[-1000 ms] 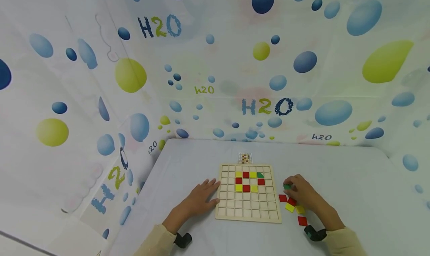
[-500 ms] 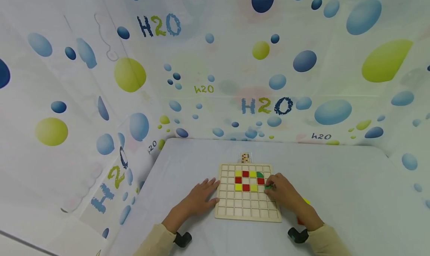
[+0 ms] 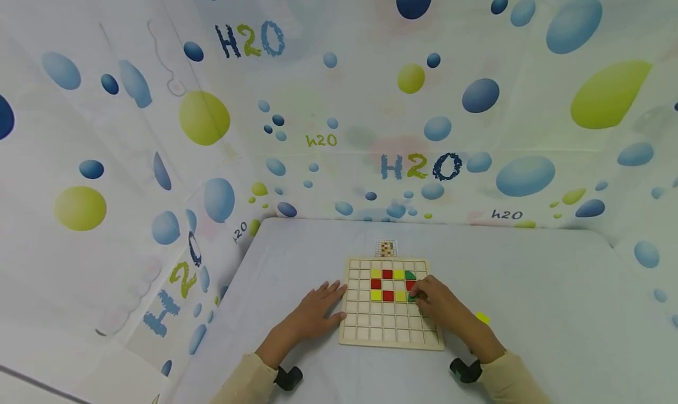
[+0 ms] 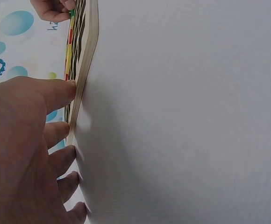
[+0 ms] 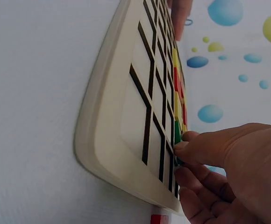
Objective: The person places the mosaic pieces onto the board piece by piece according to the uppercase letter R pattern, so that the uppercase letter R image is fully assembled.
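A wooden grid board (image 3: 371, 335) lies on the table with yellow and red tiles and a green quarter-round piece (image 3: 410, 275) in its upper cells. My right hand (image 3: 442, 305) pinches another green piece (image 5: 178, 135) at the cell right of the bottom yellow tile (image 3: 400, 296), below a red tile (image 3: 410, 285). The right fingertips cover part of that piece. My left hand (image 3: 313, 314) lies flat with fingers spread, its fingertips touching the board's left edge; in the left wrist view the thumb (image 4: 60, 93) meets the board's side (image 4: 86, 60).
A small pattern card (image 3: 386, 248) lies just beyond the board's far edge. A yellow tile (image 3: 482, 317) shows beside my right forearm, which hides other loose tiles. A red tile (image 5: 159, 219) lies near the board's corner in the right wrist view. A patterned curtain hangs behind the table.
My right hand has carried the green piece leftward from the loose tiles at the right onto the board. The left hand has stayed at the board's left edge.
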Action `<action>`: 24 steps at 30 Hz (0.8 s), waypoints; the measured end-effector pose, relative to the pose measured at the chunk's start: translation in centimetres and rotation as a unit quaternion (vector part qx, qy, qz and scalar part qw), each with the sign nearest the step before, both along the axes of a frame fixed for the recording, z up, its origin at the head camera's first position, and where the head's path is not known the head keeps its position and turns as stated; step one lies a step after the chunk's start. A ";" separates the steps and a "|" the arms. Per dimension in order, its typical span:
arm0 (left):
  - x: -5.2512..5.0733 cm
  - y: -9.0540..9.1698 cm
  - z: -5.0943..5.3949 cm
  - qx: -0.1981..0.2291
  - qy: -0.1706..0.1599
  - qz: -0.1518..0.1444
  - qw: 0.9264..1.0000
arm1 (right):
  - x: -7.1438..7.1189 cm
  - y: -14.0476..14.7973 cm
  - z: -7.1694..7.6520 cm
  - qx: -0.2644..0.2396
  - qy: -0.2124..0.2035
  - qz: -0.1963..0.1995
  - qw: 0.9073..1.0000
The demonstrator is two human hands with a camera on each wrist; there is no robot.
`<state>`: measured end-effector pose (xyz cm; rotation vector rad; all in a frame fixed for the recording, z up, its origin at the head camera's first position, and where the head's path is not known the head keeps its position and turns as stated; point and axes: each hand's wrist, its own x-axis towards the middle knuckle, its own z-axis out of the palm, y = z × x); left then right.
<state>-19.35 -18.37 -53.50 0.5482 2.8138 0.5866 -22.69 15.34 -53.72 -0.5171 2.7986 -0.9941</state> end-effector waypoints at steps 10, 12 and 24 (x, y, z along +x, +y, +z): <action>0.0 0.0 0.0 -0.001 0.000 0.000 1.000 | -0.3 -0.1 -0.2 0.002 0.023 0.009 1.000; 0.0 0.0 0.1 0.001 0.001 -0.001 1.000 | -0.2 -0.1 -0.2 0.005 0.029 0.004 1.000; 0.0 0.1 0.2 0.004 0.004 -0.008 1.000 | 0.9 3.4 0.9 0.030 0.000 -0.045 0.999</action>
